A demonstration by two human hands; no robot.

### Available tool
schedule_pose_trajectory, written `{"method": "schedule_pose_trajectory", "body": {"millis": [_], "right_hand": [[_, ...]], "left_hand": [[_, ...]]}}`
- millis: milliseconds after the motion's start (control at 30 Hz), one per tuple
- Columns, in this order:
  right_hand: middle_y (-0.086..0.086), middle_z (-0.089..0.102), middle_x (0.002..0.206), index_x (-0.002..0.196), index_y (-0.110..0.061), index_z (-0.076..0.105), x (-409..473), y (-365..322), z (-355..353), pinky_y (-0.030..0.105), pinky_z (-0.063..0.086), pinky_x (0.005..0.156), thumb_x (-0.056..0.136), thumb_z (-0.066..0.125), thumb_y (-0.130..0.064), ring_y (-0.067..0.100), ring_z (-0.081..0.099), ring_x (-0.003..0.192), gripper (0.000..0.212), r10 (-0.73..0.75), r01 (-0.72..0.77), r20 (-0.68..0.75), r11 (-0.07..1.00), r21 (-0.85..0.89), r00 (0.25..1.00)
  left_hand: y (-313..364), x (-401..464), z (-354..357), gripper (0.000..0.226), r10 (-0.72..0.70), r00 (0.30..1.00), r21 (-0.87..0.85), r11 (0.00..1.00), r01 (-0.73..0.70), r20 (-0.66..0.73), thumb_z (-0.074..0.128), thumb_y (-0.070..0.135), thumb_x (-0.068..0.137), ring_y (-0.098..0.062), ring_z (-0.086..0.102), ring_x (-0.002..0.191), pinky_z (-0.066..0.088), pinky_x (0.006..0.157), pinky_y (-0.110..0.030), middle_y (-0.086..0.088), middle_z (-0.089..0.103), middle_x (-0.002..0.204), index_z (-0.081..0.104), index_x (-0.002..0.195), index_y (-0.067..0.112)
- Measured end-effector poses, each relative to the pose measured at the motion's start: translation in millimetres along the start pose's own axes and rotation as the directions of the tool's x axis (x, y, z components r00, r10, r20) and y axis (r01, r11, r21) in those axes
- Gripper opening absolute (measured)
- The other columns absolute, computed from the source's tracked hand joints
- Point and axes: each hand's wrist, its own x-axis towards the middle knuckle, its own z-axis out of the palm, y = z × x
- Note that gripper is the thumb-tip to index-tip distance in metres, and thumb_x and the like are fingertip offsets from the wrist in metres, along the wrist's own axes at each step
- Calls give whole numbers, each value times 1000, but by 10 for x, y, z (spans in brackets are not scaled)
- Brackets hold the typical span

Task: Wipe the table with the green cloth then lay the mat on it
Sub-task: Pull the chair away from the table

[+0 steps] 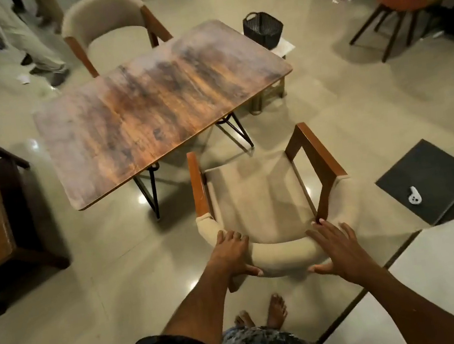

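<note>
The wooden surface [159, 105] lies ahead of both my hands, past the seat of the chair [258, 196] that stands between us, and its top shows a dull, smeared sheen with nothing resting on it. I can find neither the green cloth nor the mat anywhere in view, so I judge the wiping not yet begun. My left hand [232, 253] grips the padded backrest near its left end, fingers over the top and thumb underneath; my right hand [335, 250] lies on the right end with fingers spread and fairly straight and the thumb along the lower edge — more a press than a clasp. I read this as shifting the chair to get at the surface. The risks from here: the polished floor [118, 272] looks slick and my bare feet [267, 311] sit right behind the chair's legs, so a hard pull toward me could drag a leg onto my toes. With the right hand only pressing, the chair could swivel and knock an armrest against the surface edge just ahead of it. Beyond the far corner of the surface a dark basket [263, 30] stands on the floor — well clear of my hands.
</note>
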Motion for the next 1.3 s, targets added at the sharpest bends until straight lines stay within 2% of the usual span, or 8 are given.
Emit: {"method": "schedule_pose_trajectory", "body": {"millis": [200,500,767,867,933,1100,1200,1300], "right_hand": [[-4,2,180,168,-42,17,-25,-12,-56,64,11,132,90,66,-74,24,-3,168,97,134,-134,38,991,-5,990],[-7,19,175,160,-47,33,225,280,-128,76,10,125,81,74,-76,20,7,165,93,75,-74,163,997,-14,984],[-12,49,150,145,-53,51,381,365,-81,82,13,119,71,79,-79,16,38,149,83,91,-85,157,995,-45,983],[-2,70,117,119,-41,76,388,441,-6,90,27,105,45,100,-64,28,66,120,82,27,-27,120,1000,-5,992],[0,73,103,107,-37,81,386,473,37,90,33,97,32,105,-57,31,72,104,82,-40,42,57,998,-41,998],[-4,73,116,123,-41,77,430,503,1,89,25,108,58,101,-46,28,67,116,70,-1,11,106,996,-93,994],[-17,59,142,146,-53,55,447,488,-103,81,6,118,86,75,-64,16,47,139,65,31,-8,187,992,-124,982],[-21,52,150,152,-55,46,443,550,-187,78,0,122,88,66,-75,11,39,145,70,8,9,192,996,-87,981]], "left_hand": [[98,34,67,97,-50,998,0,999,51,-46,76,71,85,-36,42,148,11,132,-61,-12,50,158,41,154,12],[151,97,20,99,-82,995,78,993,87,-58,77,72,82,-33,49,143,22,130,-51,-12,54,155,45,152,10],[170,201,-54,76,-154,988,80,985,152,26,88,55,82,-26,53,142,19,132,-44,-3,61,149,59,143,21],[184,230,-37,75,-181,983,79,981,178,26,88,55,82,-23,54,141,19,131,-40,-1,62,149,59,143,22],[193,252,-57,71,-204,978,56,978,202,36,86,54,84,-24,55,140,20,130,-38,-3,64,146,61,140,19],[258,260,-53,69,-248,968,22,969,248,47,85,51,85,-26,58,136,24,127,-37,-7,65,143,60,138,15],[342,229,-60,66,-269,962,12,963,268,53,85,46,89,-27,59,136,28,125,-38,-9,64,145,57,140,14],[483,227,-64,58,-289,957,19,957,289,38,81,39,94,-31,61,136,31,125,-42,-12,64,147,59,141,13]]}}
